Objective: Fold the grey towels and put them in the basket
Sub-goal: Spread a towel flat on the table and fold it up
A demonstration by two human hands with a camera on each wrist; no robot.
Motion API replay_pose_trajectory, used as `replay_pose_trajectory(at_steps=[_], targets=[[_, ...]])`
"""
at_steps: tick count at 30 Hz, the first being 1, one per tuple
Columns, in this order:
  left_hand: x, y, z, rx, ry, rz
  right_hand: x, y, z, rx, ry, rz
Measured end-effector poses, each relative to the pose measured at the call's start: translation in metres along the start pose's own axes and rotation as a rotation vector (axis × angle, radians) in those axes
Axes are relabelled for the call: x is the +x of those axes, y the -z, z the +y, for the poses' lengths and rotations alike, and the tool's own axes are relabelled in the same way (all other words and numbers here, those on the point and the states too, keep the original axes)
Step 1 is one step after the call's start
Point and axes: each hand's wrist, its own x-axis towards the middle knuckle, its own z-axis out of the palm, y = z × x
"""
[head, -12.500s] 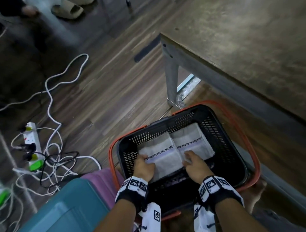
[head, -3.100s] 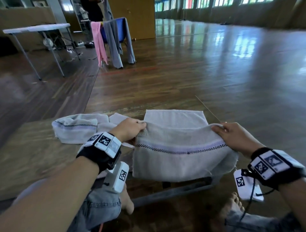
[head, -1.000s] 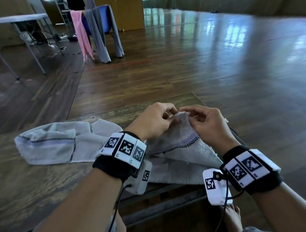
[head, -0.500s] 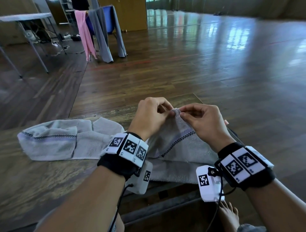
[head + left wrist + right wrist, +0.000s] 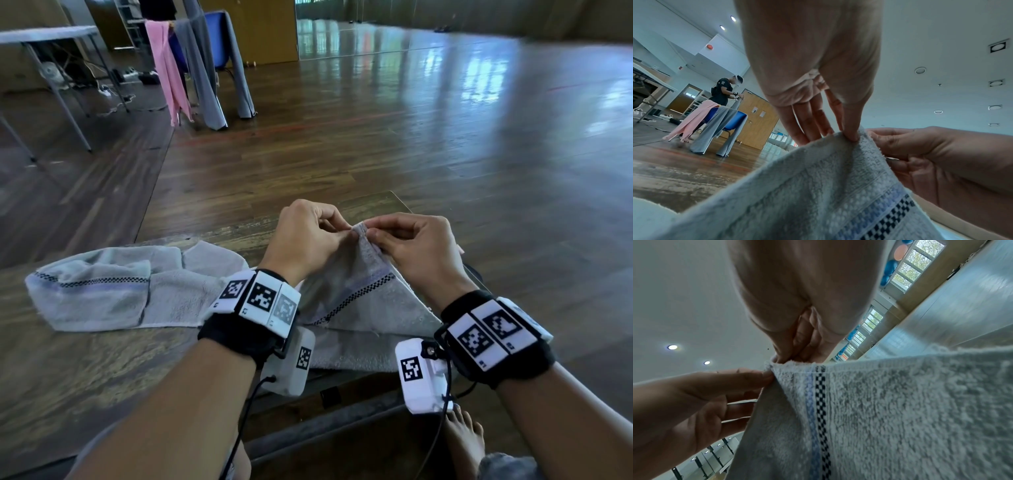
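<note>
Grey towel in hand lies at the near right edge of the wooden table, one corner lifted into a peak, the rest draped over the table edge. Second grey towel lies loosely bunched on the table, left of the lifted one, their edges touching or overlapping behind the left wrist. Basket not in view.

Left hand and right hand meet at the peak, both above the lifted towel. Left thumb and fingertips are closed on the hem; the other left fingers stand straight behind the cloth. Right fingers are curled and pinch the same corner from the other side. The checked and blue stripe runs down from the pinch.

Risks, as I judge them:
- Both grips sit on one small corner; a slip by either hand drops the peak and the corner match is lost.
- Much cloth hangs past the table edge; its weight could drag the towel off once the pinch loosens.
- Layers may skew, leaving a crooked fold.
</note>
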Motion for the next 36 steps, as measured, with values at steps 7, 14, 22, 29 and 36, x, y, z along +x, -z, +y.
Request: replay_pose_trajectory(at_steps=[7,14,22,29,36], targets=[[-0.004,-0.002,-0.001,0.034,-0.020,-0.018,0.000,-0.001,0.001,-0.065,0.015,-0.077],[-0.004,0.001,-0.001,0.122,-0.031,-0.287,-0.001,0.003,-0.002,-0.103,0.085,-0.072],[-0.002,0.014,-0.011,0.358,-0.056,-0.265,0.013,0.042,-0.008,-0.088,0.149,0.106],[-0.005,0.040,-0.033,0.376,0.026,-0.176,0.030,0.089,0.014,-0.133,-0.019,0.307],[-0.015,0.054,-0.045,0.301,0.078,-0.194,0.028,0.097,0.026,-0.182,-0.113,0.280]])
